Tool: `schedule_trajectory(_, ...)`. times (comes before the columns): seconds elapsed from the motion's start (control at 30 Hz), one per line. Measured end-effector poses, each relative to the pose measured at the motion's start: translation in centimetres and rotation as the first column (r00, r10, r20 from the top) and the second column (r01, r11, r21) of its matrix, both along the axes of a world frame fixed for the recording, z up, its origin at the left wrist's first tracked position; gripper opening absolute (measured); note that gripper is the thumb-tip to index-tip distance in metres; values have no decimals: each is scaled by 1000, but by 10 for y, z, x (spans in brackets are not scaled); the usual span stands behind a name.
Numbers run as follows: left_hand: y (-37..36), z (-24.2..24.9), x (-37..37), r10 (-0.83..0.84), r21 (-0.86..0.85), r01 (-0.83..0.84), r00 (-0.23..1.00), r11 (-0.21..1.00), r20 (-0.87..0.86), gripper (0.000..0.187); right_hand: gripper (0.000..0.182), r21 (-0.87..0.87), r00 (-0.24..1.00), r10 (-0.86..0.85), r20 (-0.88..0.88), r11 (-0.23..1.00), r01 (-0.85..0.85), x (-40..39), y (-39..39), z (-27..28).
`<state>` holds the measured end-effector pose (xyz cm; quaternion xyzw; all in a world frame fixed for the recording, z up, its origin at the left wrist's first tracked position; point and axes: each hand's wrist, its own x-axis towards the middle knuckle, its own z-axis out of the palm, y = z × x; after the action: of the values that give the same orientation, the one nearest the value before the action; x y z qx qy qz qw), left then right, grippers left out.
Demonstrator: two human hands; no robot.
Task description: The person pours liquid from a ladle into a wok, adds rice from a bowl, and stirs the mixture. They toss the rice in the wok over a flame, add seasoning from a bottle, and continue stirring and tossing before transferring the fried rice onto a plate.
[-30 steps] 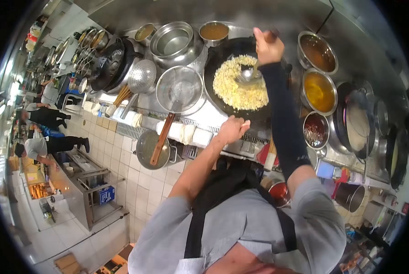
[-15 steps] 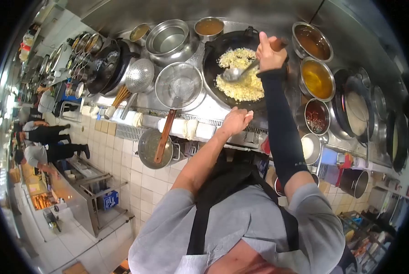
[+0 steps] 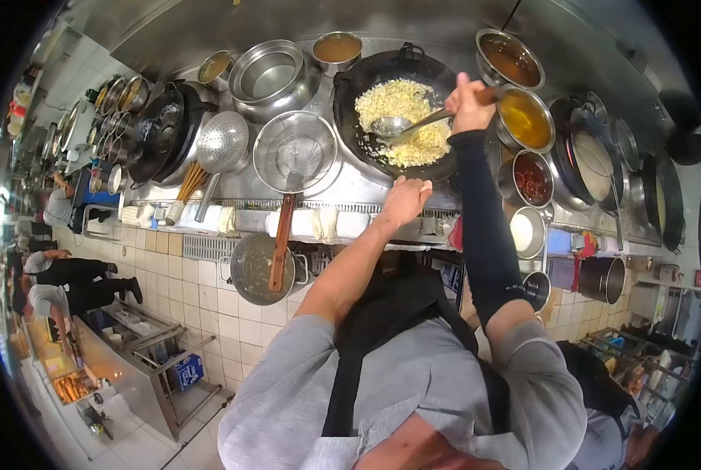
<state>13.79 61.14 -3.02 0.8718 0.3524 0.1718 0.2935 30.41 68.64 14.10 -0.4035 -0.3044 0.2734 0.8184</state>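
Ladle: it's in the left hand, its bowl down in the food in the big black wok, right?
Wrong hand: the head view shows the ladle in the right hand. Its bowl is in the food in the wok, as you say.

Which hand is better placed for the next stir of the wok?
Right, I'd say: the right hand grips the ladle, its bowl already in the food. The left hand is at the wok's near edge, away from the handle.

The right hand [image 3: 471, 104] hides part of the ladle's handle [image 3: 490, 95].
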Motion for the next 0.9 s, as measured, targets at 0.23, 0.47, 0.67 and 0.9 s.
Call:
schedule_trajectory(0.23,5,-17,3,-17,27,16,999,1000,47,32,36,12,999,46,-17,999,-46,13,-10,-21)
schedule_trajectory(0.47,2,-9,3,27,43,-29,999,999,33,34,38,-118,926,57,374,993,-13,13,-60,-15)
schedule_trajectory(0.67,7,-16,4,14,80,-20,997,997,71,36,29,-129,933,161,321,984,-126,40,-66,17)
schedule_trajectory(0.9,10,-15,4,6,25,-6,999,1000,-34,40,24,-107,907,216,360,976,-190,92,-68,22)
